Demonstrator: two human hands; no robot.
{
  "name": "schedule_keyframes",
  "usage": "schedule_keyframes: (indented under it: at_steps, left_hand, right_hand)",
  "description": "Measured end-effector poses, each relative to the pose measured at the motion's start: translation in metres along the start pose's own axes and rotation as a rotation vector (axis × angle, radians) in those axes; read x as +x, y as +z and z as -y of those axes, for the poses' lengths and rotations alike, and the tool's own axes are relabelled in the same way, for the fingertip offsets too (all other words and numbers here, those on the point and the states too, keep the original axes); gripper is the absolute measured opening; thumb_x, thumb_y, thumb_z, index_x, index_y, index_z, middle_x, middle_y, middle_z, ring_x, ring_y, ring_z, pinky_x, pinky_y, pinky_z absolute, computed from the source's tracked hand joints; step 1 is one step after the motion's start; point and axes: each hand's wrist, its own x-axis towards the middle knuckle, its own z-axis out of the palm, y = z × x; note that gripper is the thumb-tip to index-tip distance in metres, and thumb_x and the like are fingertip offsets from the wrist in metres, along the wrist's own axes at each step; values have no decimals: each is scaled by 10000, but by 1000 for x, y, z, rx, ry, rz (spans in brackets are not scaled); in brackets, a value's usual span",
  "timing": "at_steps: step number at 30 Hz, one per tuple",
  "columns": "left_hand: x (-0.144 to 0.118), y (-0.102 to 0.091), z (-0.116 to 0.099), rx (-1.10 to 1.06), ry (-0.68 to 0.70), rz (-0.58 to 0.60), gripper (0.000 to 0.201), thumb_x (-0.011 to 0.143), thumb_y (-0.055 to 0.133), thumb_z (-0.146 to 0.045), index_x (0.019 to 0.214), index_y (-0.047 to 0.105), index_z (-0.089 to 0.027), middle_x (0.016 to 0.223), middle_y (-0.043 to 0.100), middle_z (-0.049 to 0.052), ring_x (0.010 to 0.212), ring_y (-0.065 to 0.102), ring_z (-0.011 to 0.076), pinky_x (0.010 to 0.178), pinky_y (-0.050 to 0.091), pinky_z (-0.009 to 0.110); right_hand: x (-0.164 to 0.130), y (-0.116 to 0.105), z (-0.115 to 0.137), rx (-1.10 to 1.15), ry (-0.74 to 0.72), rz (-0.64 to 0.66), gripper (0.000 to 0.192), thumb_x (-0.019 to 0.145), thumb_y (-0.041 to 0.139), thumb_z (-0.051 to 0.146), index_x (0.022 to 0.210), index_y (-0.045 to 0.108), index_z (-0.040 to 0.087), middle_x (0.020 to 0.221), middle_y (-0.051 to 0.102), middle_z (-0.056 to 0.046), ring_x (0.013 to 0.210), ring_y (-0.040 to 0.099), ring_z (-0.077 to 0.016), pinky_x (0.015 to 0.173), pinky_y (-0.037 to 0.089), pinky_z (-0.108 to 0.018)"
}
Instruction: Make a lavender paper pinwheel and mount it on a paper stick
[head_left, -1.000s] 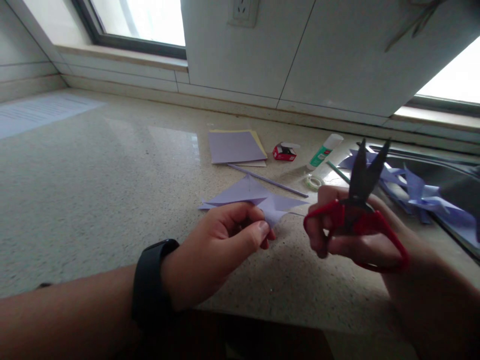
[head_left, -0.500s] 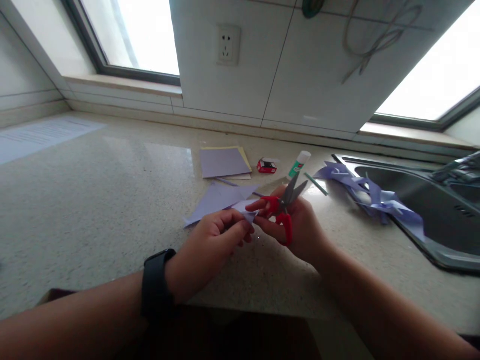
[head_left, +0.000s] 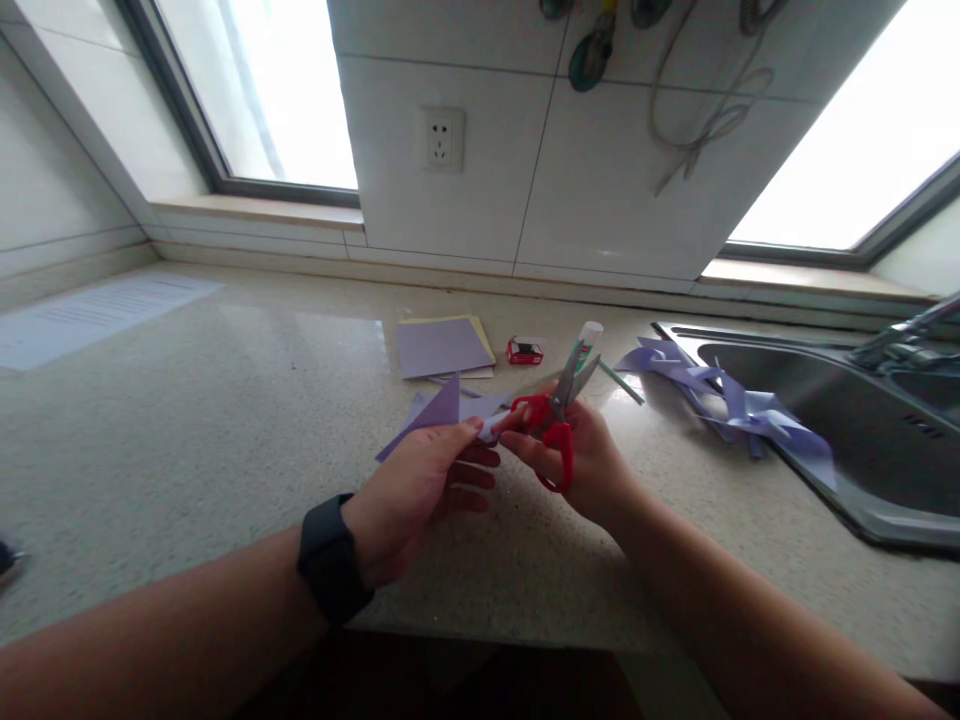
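A sheet of purple paper (head_left: 431, 413) with raised, pointed flaps is pinched by my left hand (head_left: 420, 470), thumb on top and the other fingers spread below. My right hand (head_left: 585, 455) has red-handled scissors (head_left: 559, 412) hooked on its fingers, blades parted and pointing up and away. The fingertips of that hand also touch the paper's near right corner, close to my left thumb. Part of the paper lies hidden behind both hands. Just beyond the blades stands or leans a glue stick (head_left: 589, 338), partly covered by them.
Behind the hands lie stacked purple and yellow sheets (head_left: 442, 347) and a small red box (head_left: 525, 350). A green straw-like stick (head_left: 622, 382) is to the right. Purple paper pinwheels (head_left: 739, 405) rest at the edge of the sink (head_left: 862, 440). A printed sheet (head_left: 105, 312) lies far left.
The camera view has tilted up a little. A flap of the purple paper now stands up beside my left hand, whose lower fingers have spread. The scissors stay in my right hand.
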Motion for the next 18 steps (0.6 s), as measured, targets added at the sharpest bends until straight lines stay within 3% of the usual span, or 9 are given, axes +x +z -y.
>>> schedule_keyframes:
  at_steps: [3, 9, 18]
  left_hand:
    - [10, 4, -1, -22, 73, -41, 149, 911, 711, -283, 908, 708, -134, 847, 672, 24, 704, 606, 101, 598, 481, 202]
    - [26, 4, 2, -58, 195, -51, 193, 816, 813, -263, 891, 691, -134, 817, 630, -4, 713, 587, 89, 625, 491, 190]
    - [32, -2, 1, -15, 131, 19, 235, 813, 823, -333, 861, 678, -153, 811, 648, -9, 700, 589, 89, 611, 487, 191]
  right_hand:
    - [3, -2, -2, 9, -4, -10, 280, 784, 833, 275, 848, 567, 218, 802, 689, 11, 703, 657, -130, 650, 560, -271]
    - [9, -5, -6, 21, 42, -22, 329, 745, 864, 282, 847, 559, 212, 804, 660, 21, 673, 603, -115, 621, 522, -265]
    - [16, -7, -8, 7, 83, -36, 380, 699, 907, 287, 825, 559, 204, 775, 654, 33, 626, 578, -105, 585, 491, -261]
